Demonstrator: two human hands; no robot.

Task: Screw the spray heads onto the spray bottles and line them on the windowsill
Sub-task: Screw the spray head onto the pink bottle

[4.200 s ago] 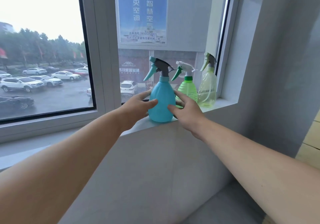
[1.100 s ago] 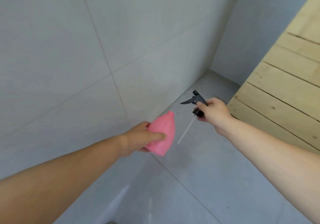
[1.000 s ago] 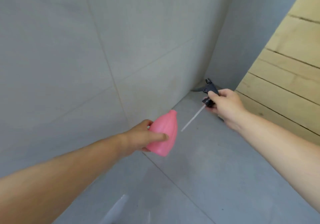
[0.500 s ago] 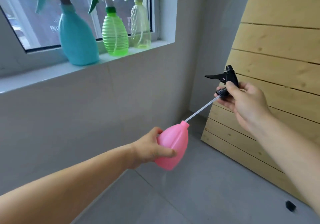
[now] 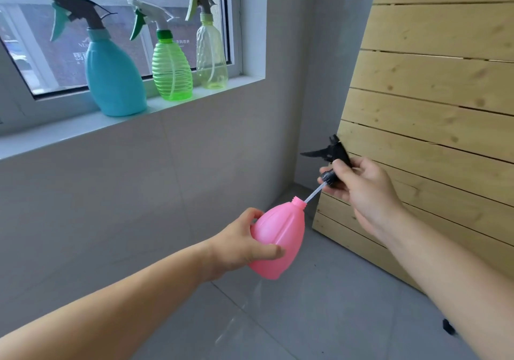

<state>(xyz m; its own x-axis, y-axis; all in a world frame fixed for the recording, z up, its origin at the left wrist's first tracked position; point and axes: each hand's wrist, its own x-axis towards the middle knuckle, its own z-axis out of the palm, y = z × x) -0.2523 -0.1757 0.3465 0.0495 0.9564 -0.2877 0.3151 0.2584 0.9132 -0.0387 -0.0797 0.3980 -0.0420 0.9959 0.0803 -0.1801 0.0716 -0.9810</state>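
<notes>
My left hand [image 5: 236,245] grips a pink spray bottle [image 5: 281,240], tilted with its open neck pointing up and right. My right hand [image 5: 361,190] holds a black spray head [image 5: 332,156] just above the neck. Most of the head's clear dip tube [image 5: 313,195] is inside the bottle; the cap is a short way off the threads. On the windowsill [image 5: 69,134] stand a blue bottle [image 5: 111,76], a green ribbed bottle [image 5: 172,70] and a pale yellow clear bottle [image 5: 211,56], each with a spray head on.
A panel of light wooden planks [image 5: 434,95] leans against the wall at the right, close behind my right hand. Grey tiled wall lies below the sill and grey floor underneath. A small black piece [image 5: 447,330] lies on the floor at the lower right.
The view swung up from the floor to the sill. My right hand brought the spray head down toward the pink bottle, and its tube slid much deeper into the neck.
</notes>
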